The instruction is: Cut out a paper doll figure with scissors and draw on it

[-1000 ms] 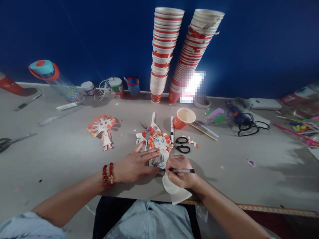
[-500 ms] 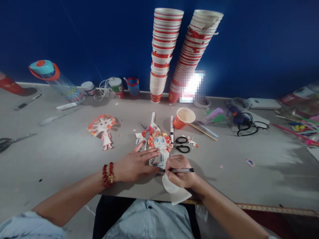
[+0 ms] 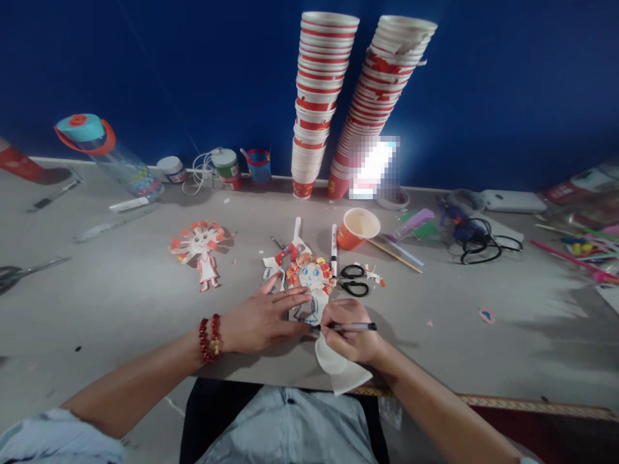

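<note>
My right hand (image 3: 351, 332) is closed around a marker pen (image 3: 356, 327), its tip down at the lower edge of a paper doll (image 3: 309, 277). The doll has a round face with blue drawn eyes, a fringe of red and white paper hair and a dress outlined in blue. Stretched out flat, my left hand (image 3: 264, 319) presses on the doll's left side. White paper (image 3: 338, 367) lies under my right hand and over the table edge. Just above the right hand are black-handled scissors (image 3: 354, 281) and a white marker (image 3: 333, 248).
A finished-looking paper doll (image 3: 206, 254) lies to the left. Behind stand an orange paper cup (image 3: 358, 229), two tall stacks of paper cups (image 3: 316, 116) and a water bottle (image 3: 113, 158). Paint jars (image 3: 226, 169) line the wall. Black cables (image 3: 478, 241) lie at right.
My right hand and the pen have barely shifted at the doll's lower edge. My left hand stays flat in place. The view has moved very slightly.
</note>
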`<state>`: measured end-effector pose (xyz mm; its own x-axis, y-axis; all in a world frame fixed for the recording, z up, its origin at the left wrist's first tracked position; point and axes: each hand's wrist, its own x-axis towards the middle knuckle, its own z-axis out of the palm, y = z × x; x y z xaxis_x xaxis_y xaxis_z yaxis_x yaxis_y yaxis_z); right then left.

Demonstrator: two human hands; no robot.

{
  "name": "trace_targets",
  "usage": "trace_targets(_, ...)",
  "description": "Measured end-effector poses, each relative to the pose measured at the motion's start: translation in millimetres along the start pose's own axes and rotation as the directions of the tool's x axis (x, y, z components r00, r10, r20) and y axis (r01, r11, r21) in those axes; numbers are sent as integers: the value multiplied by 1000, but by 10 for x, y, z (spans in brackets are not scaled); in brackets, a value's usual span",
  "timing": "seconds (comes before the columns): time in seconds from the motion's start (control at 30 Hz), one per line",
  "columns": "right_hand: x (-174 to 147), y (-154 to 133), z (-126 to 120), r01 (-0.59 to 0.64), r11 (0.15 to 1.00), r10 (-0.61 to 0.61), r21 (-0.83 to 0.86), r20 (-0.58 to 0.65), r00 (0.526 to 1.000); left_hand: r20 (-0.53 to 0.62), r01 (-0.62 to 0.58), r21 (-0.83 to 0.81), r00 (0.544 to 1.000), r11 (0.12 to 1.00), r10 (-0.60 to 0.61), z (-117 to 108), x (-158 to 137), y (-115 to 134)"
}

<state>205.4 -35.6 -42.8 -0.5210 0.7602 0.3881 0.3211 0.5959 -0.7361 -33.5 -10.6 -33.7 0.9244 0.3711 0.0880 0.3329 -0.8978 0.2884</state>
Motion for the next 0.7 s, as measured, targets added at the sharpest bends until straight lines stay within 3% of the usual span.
trace_targets(0.7,-9,25,10,50,997,-51,51,19,999,-20,8,7,1000,1000,-8,9,6,4)
